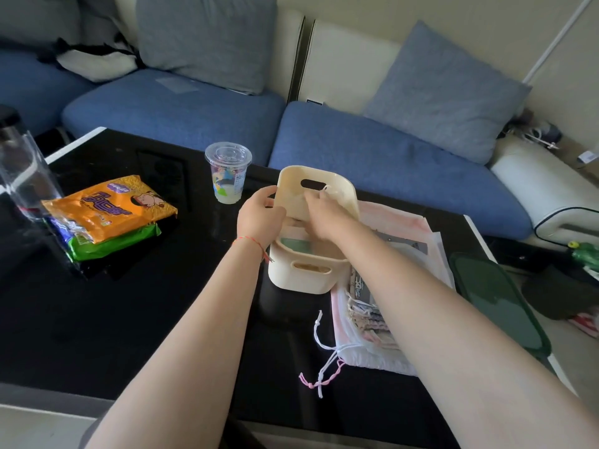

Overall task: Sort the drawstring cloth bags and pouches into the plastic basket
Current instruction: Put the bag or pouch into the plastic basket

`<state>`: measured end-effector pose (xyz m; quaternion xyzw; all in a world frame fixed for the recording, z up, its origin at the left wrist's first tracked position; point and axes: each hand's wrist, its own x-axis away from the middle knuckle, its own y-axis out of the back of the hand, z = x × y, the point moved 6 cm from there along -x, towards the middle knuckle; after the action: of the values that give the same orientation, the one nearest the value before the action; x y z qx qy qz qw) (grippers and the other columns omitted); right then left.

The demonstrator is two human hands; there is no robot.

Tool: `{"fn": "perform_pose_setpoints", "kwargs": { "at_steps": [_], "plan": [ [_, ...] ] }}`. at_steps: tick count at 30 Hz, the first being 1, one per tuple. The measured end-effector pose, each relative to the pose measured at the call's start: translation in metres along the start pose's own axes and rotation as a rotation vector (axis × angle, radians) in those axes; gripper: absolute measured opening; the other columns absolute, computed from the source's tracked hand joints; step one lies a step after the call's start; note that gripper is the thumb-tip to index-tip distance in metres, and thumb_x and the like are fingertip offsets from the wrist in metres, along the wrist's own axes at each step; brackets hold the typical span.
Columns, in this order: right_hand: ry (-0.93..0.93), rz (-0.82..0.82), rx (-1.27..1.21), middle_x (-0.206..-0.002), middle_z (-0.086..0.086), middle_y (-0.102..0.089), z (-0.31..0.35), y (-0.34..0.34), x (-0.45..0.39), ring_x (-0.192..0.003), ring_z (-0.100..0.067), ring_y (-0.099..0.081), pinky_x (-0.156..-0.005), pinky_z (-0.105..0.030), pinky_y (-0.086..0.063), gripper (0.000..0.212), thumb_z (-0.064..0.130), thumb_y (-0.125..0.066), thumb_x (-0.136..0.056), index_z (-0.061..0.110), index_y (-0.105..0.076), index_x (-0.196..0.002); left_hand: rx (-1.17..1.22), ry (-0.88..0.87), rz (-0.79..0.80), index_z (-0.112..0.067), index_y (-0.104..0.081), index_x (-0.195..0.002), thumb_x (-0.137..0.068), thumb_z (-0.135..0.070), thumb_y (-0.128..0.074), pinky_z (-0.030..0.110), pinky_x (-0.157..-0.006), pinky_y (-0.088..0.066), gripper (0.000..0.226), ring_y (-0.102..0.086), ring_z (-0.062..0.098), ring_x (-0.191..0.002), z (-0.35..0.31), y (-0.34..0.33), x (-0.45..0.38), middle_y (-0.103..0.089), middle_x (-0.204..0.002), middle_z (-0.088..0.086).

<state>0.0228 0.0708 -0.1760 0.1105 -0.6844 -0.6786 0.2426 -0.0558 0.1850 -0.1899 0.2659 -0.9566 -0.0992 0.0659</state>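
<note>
soft daylight, wide-angle bending at edges

The basket (316, 228) is standing on the surface (162, 319), toward its far edge, with the sofa (372, 150) lying behind. A stack of bags (405, 254) is lying just right of the basket, touching it. The cup (228, 171) is standing left of the basket. Snack packets (107, 212) are lying farther left, beside a bottle (22, 170). Both hands, left (259, 215) and right (324, 215), are reaching over the basket.
</note>
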Motion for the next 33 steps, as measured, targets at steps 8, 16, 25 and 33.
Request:
{"fn": "perform_pose_setpoints", "kwargs": {
  "at_steps": [8, 16, 25, 33],
  "plan": [
    [-0.035, -0.064, -0.283, -0.148, -0.006, -0.044, -0.016, 0.022, 0.017, -0.126, -0.027, -0.048, -0.098, -0.031, -0.041, 0.045, 0.008, -0.038, -0.098, 0.025, -0.057, -0.135, -0.233, -0.076, -0.015, -0.017, -0.049, -0.138, -0.090, -0.005, -0.044, 0.027, -0.084, -0.039, 0.050, -0.053, 0.020, -0.113, -0.019, -0.002, 0.010, -0.058, -0.130, 0.004],
    [-0.079, -0.684, -0.389, -0.110, -0.008, -0.053, -0.098, 0.036, 0.096, -0.108, -0.026, -0.049, -0.084, -0.034, -0.038, 0.026, 0.001, -0.050, -0.085, 0.010, -0.065, -0.104, -0.615, -0.548, -0.089, -0.016, -0.057, -0.131, -0.088, -0.021, -0.050, 0.039, -0.101, -0.036, 0.044, -0.047, 0.030, -0.121, -0.072, -0.060, 0.060, -0.056, -0.133, 0.007],
    [-0.246, -0.094, -0.419, -0.089, -0.015, -0.065, -0.177, -0.062, 0.144, -0.089, -0.033, -0.059, -0.077, -0.042, -0.049, 0.029, 0.009, -0.038, -0.095, 0.001, -0.064, -0.083, -0.696, -0.676, 0.324, -0.009, -0.071, -0.110, -0.084, -0.011, -0.051, 0.037, -0.092, -0.045, 0.032, -0.058, 0.033, -0.107, -0.047, -0.177, 0.124, -0.066, -0.110, 0.015],
    [-0.134, 0.116, -0.398, -0.134, -0.004, -0.054, -0.183, -0.077, 0.157, -0.084, -0.016, -0.060, -0.062, -0.026, -0.044, 0.028, 0.012, -0.055, -0.096, 0.017, -0.063, -0.122, -1.044, -0.424, 0.629, -0.023, -0.059, -0.128, -0.093, -0.024, -0.054, 0.030, -0.098, -0.043, 0.035, -0.055, 0.023, -0.118, 0.011, -0.193, 0.121, -0.061, -0.128, 0.005]
  ]
}}
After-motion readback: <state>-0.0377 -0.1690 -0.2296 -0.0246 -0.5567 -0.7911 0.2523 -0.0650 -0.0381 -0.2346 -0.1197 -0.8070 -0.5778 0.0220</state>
